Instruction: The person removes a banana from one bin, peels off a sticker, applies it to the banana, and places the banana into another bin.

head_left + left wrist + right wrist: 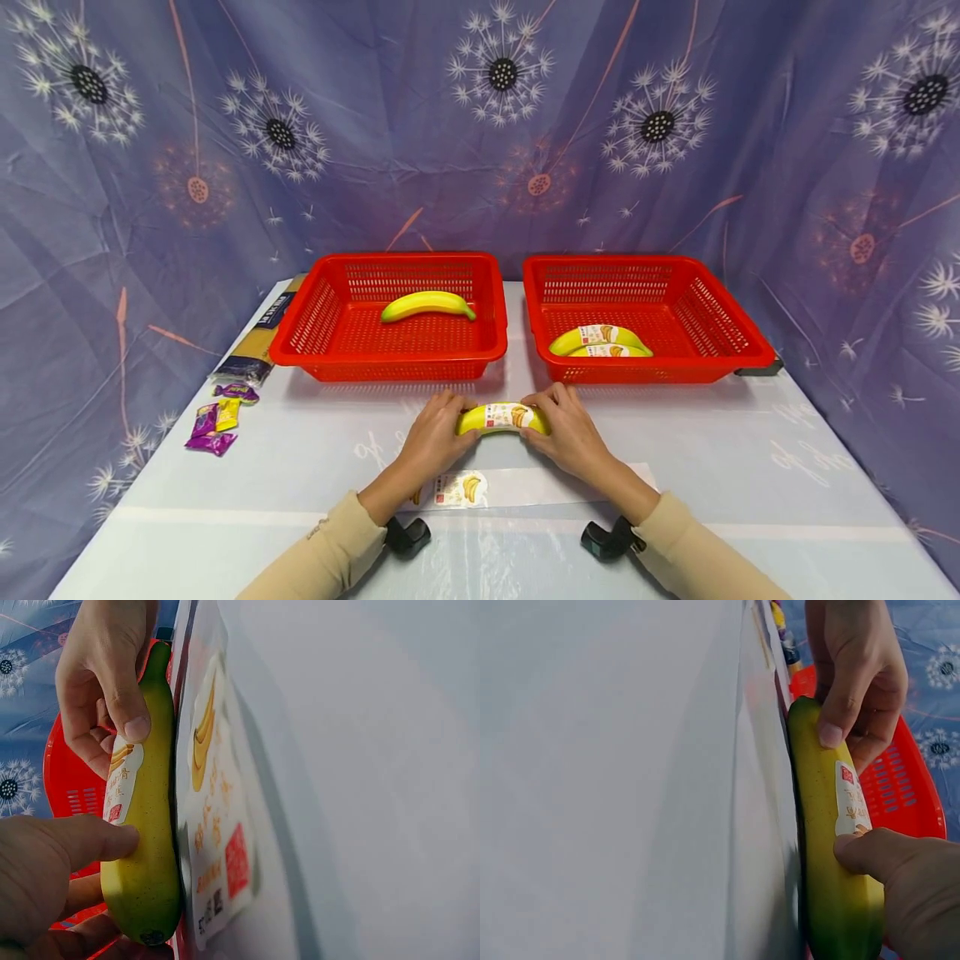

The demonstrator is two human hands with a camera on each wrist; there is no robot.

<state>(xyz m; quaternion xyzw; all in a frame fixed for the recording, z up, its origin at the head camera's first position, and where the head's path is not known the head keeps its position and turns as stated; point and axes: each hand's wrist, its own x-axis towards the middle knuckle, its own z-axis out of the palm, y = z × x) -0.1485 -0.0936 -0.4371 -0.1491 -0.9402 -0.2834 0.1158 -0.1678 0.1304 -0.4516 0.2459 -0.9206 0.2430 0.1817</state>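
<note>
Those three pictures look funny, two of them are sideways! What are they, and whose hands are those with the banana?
They all show one moment, from three small cameras worn by a person. The big picture comes from a camera on the head, looking down at a table. The other two come from cameras on the wrists, so they look tipped over and very close.

The left hand and the right hand grip the ends of one banana with a paper label stuck on it. Up close, a thumb presses on that label.

Behind the hands stand two red baskets. The left basket holds a plain banana. The right basket holds two labelled bananas. A strip with another label lies near the wrists, and some sweets lie at the left edge.
</note>
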